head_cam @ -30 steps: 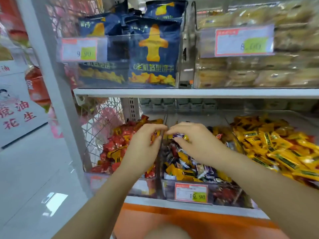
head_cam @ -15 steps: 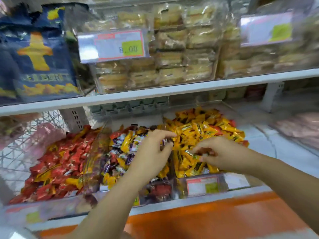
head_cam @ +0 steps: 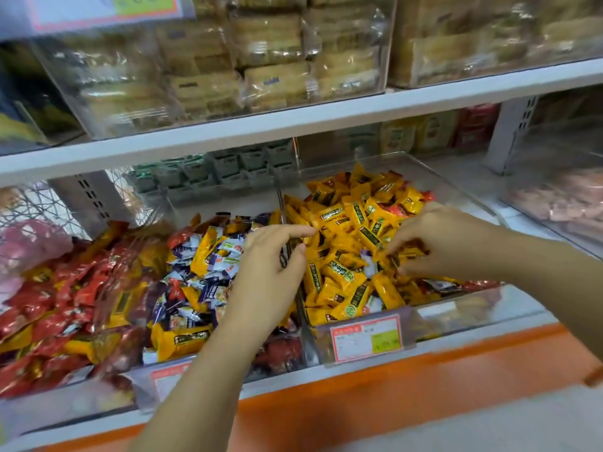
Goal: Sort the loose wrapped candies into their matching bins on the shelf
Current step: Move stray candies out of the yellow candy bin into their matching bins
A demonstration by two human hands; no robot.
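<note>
Three clear bins sit side by side on the lower shelf. Red wrapped candies (head_cam: 49, 305) fill the left one. The middle one holds mixed blue-white and yellow candies (head_cam: 202, 272). Yellow candies (head_cam: 342, 223) are piled in the right bin (head_cam: 456, 187), with a few white and red ones among them. My left hand (head_cam: 274, 265) hovers over the clear divider between the middle and right bins, thumb and forefinger apart, holding nothing that I can see. My right hand (head_cam: 447, 243) reaches down into the yellow pile, its fingertips pinching a yellow candy (head_cam: 393, 256).
A price tag (head_cam: 365, 337) hangs on the right bin's front wall. Above, the white shelf board (head_cam: 326, 119) carries clear boxes of pale pastry packs (head_cam: 261, 60). Green packs (head_cam: 222, 171) stand behind the bins. A bin of pink goods (head_cam: 561, 197) is at the right.
My view has swung right and closer. Both hands moved from the left and middle bins toward the right. The right hand now digs into the yellow pile.
</note>
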